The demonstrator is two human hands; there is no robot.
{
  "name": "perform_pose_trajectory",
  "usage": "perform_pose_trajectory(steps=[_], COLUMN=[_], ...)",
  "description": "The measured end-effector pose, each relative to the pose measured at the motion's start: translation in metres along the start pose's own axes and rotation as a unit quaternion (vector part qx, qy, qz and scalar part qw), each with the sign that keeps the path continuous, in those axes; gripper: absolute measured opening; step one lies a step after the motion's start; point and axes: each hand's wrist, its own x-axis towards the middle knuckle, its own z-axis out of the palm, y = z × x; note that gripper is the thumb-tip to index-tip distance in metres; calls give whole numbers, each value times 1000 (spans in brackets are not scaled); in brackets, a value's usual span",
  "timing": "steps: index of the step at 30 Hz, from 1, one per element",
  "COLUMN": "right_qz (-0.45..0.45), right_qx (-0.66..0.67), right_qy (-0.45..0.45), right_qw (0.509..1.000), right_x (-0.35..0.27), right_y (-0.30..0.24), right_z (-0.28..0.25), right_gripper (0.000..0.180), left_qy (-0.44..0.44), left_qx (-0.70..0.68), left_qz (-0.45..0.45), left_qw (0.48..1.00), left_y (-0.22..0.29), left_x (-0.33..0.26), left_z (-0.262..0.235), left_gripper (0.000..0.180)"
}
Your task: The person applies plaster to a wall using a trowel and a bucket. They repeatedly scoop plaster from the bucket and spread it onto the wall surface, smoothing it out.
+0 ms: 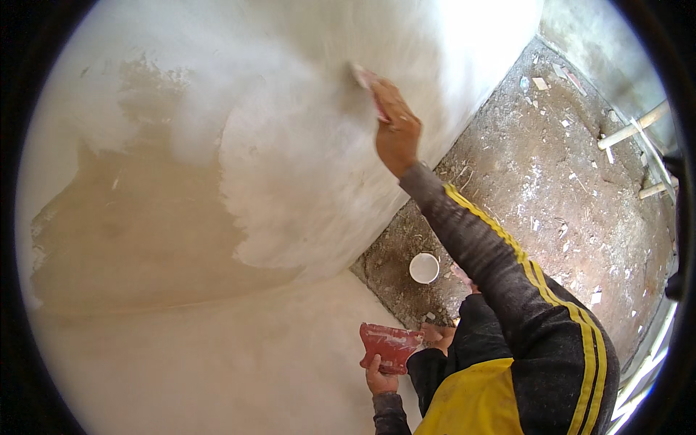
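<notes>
Far left: wall point(145, 239) with a bare tan patch, ragged-edged, ringed by paler plaster. Further right, fresh white plaster point(290, 181) spread thick and wet across the middle of the wall, its lower edge curving down toward the floor line.

Low centre: left hand point(380, 375) closed around the bottom edge of a red plaster board point(390, 346), thumb side up, board held flat and tilted, smeared with white. No label or print to be made out on it. Just above and right, small white round tub point(424, 267) standing on the floor point(551, 188), close to the wall's foot.

Upper centre: right hand point(395, 123) raised, fingers clamped on a trowel point(366, 81), blade pressed against the white plaster, blurred. Dark sleeve with yellow stripes running down from that hand to the lower right; yellow garment at the bottom edge.

Right: rough brown floor strewn with white chips and scraps. Far right, pale pipes point(634, 127) lying near the rim.
</notes>
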Motion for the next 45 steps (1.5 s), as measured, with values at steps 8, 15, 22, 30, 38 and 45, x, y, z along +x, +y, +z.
perform_pose_trajectory(steps=[8, 15, 22, 30, 38, 45], right_qz=[1, 125, 187, 249, 342, 471], right_qx=[-37, -94, -11, -12, -6, -212], right_qy=[-167, -60, -319, -112, -285, -333], right_qw=[985, 986, 929, 962, 895, 789], right_x=[-85, -112, -299, -289, -386, -449], right_y=[40, 104, 42, 80, 94, 167], right_z=[-25, 19, 19, 73, -24, -205], right_gripper=[48, 43, 62, 74, 57, 43], left_qy=[-45, 38, 62, 88, 58, 147], left_qx=[8, -25, 92, -6, 35, 49], left_qz=[-20, -26, -45, -74, -100, -82], left_qw=[999, 999, 993, 993, 993, 985], left_y=[3, -3, -4, -20, -34, -63], left_x=[12, 13, 21, 30, 48, 86], left_z=[-8, -18, -24, -43, -44, -74], left_gripper=[34, 39, 41, 42, 38, 43])
